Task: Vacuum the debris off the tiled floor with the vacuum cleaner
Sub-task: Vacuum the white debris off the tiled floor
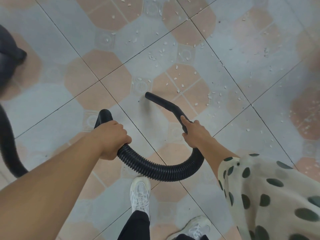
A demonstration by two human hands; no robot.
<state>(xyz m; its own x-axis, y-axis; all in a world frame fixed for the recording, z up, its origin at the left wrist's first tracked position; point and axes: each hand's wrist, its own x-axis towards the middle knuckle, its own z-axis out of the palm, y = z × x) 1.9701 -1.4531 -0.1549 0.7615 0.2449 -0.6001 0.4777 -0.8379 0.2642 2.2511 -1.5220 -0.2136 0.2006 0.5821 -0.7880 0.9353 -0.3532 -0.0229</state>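
Person stands on a pale grey & peach patterned tiled floor, both hands on the vac's hose. The left hand is knuckles up, fingers wrapped tight round the black ribbed flexible hose. From there the hose loops down towards the front foot & back up to the right hand.

The right hand is clamped on the black rigid bent nozzle tube, index finger laid straight along it, other fingers curled round. The tube's open mouth points away from the person & sits low by a small patterned square of tile; can't tell if it touches.

White chips of debris lie scattered on the floor just beyond & to the right of the mouth, w/ finer specks further right.

The dark vacuum cleaner body is at the left, blurred, w/ more hose curving below it. One white mesh trainer is just under the hose loop, the other trainer behind it. The right arm wears a cream sleeve w/ dark green dots.
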